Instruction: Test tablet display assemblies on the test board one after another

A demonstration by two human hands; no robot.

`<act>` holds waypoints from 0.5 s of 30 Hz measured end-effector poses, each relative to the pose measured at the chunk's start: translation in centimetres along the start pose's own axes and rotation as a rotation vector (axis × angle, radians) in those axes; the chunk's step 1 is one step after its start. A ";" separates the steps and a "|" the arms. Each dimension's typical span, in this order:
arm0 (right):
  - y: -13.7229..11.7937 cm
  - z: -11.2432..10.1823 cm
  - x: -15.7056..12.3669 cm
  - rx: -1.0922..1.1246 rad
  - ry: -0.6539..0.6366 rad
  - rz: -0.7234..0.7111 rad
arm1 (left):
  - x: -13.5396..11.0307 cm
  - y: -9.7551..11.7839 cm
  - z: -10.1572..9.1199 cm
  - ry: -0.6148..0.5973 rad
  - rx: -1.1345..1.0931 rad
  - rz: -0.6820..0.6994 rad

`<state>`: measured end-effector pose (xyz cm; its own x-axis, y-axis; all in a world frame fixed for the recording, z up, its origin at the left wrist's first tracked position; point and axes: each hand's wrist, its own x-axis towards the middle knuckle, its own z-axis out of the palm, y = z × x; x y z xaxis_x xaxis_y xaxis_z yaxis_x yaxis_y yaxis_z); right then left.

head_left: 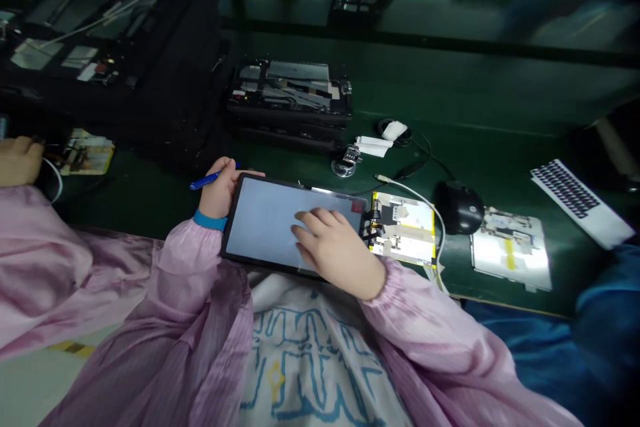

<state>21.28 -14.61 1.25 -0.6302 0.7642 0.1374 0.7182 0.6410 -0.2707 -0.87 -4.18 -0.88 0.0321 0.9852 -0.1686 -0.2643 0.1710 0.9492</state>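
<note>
From where I stood, the person at the bench had both hands on a black-framed tablet (265, 223), the two hands apart on either side of it. The tablet lay tilted across the near edge of a dark green bench mat (500, 97), its pale screen lit. The left hand (217, 190) clasped the tablet's far left edge and also pinched a blue pen (205, 180), whose tip pointed away to the left. A blue wristband (210, 220) showed just below that hand, at the cuff of a pink smock sleeve (190, 260). The right hand (333, 250) lay open over the screen, its fingertips (305, 227) resting on the glass. Just beside the tablet sat a yellow-taped circuit panel (403, 230) with a white cable (420, 203) curving past it, and a black computer mouse (460, 208) stood beyond. Farther along were a taped white sheet (510, 250), a white keyboard (580, 203) and a tally counter (347, 161). A stacked black tray of device parts (287, 97) lay behind them, while a co-worker's hand (20, 160) worked well apart at the far left.
</note>
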 end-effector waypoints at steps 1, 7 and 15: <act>0.4 -0.3 -0.8 0.013 0.012 0.031 | 0.0 0.0 0.0 -0.003 0.003 0.000; 3.3 -2.0 -5.6 0.205 0.249 0.252 | 0.1 -0.1 -0.3 0.015 0.022 -0.016; 4.2 -0.6 -8.3 0.154 0.058 0.389 | 0.2 -0.1 -0.2 0.004 0.012 0.016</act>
<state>29.73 -18.24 -0.46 -0.3000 0.9527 0.0493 0.8439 0.2891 -0.4520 -1.04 -4.01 -1.10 0.0242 0.9877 -0.1544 -0.2529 0.1555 0.9549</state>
